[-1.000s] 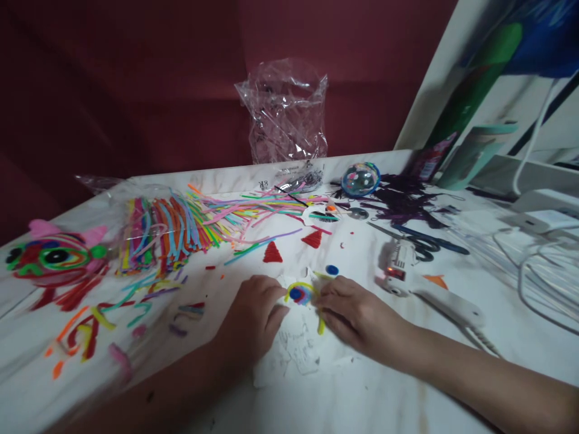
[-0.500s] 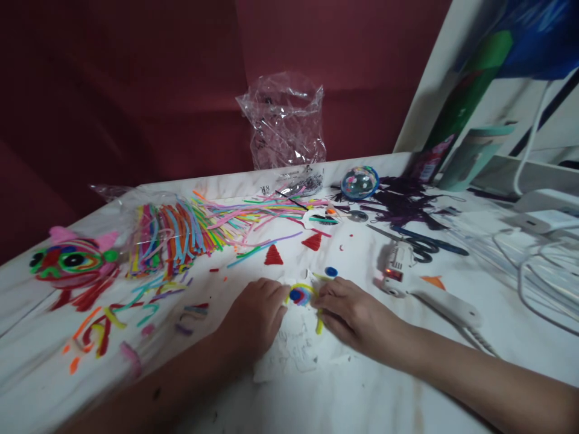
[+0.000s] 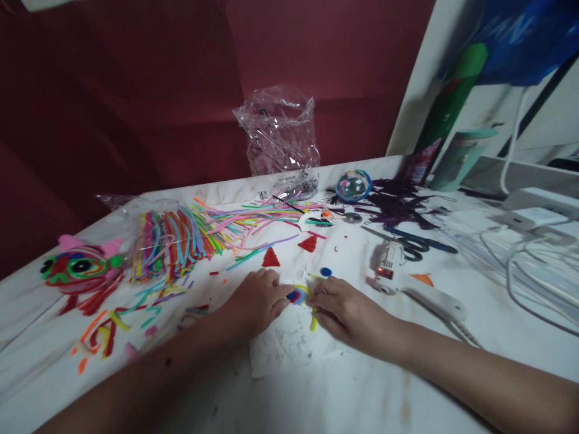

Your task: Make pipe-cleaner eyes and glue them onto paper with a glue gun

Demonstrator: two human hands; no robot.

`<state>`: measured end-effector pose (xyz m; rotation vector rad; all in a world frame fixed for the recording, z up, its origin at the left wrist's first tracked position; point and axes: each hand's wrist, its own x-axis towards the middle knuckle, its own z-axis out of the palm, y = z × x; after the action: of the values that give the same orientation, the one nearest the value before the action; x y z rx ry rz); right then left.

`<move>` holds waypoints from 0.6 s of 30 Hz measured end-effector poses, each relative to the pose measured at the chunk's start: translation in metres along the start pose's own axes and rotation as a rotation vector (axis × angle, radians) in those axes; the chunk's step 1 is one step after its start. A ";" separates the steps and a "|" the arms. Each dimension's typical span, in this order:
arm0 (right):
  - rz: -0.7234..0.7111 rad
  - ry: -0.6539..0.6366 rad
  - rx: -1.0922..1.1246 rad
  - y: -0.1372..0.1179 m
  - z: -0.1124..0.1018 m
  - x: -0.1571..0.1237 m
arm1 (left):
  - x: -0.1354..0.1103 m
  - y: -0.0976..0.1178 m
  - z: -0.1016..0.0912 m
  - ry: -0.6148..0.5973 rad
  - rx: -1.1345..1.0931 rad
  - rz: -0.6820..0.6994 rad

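Note:
In the middle of the table lies a small coiled piece of pipe cleaner [image 3: 298, 296], with dark blue, red, light blue and yellow bands, over a sheet of paper with handwriting [image 3: 280, 346]. My left hand [image 3: 260, 298] presses its index finger against the left side of the coil, by the dark blue part. From the right, my right hand [image 3: 344, 307] pinches the yellow pipe cleaner [image 3: 313, 322] at the coil's edge; its loose end hangs below the fingers. Just beyond my hands are a blue disc [image 3: 325, 272] and two red triangles, one being this red triangle [image 3: 271, 258].
A white glue gun [image 3: 429, 295] with a lit red spot and scissors [image 3: 411, 241] lie at the right. Loose cables [image 3: 511, 259] run along the right side. At the left stand a pipe-cleaner fish [image 3: 81, 265] and a bag of pipe cleaners [image 3: 167, 241].
My left index finger has moved right, onto the coil's blue part. My right hand still grips the yellow strand. The whole view has shifted slightly.

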<state>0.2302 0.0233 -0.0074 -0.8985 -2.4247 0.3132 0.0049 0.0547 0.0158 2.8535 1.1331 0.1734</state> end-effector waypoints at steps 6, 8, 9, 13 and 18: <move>0.115 0.118 0.066 0.000 -0.003 -0.001 | 0.006 -0.012 0.004 0.115 -0.247 -0.218; 0.231 0.171 0.091 0.000 -0.007 0.000 | 0.006 -0.013 0.005 0.114 -0.217 -0.226; 0.302 0.202 0.132 0.001 -0.010 0.001 | 0.006 -0.012 0.006 0.104 -0.206 -0.227; 0.505 0.381 0.428 0.005 -0.023 0.008 | 0.009 -0.009 0.007 0.068 -0.235 -0.302; 0.510 0.472 0.436 0.011 -0.036 0.011 | 0.012 -0.012 0.005 0.120 -0.290 -0.295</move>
<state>0.2491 0.0403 0.0226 -1.2086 -1.5908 0.6946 0.0068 0.0715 0.0107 2.4218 1.4036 0.4542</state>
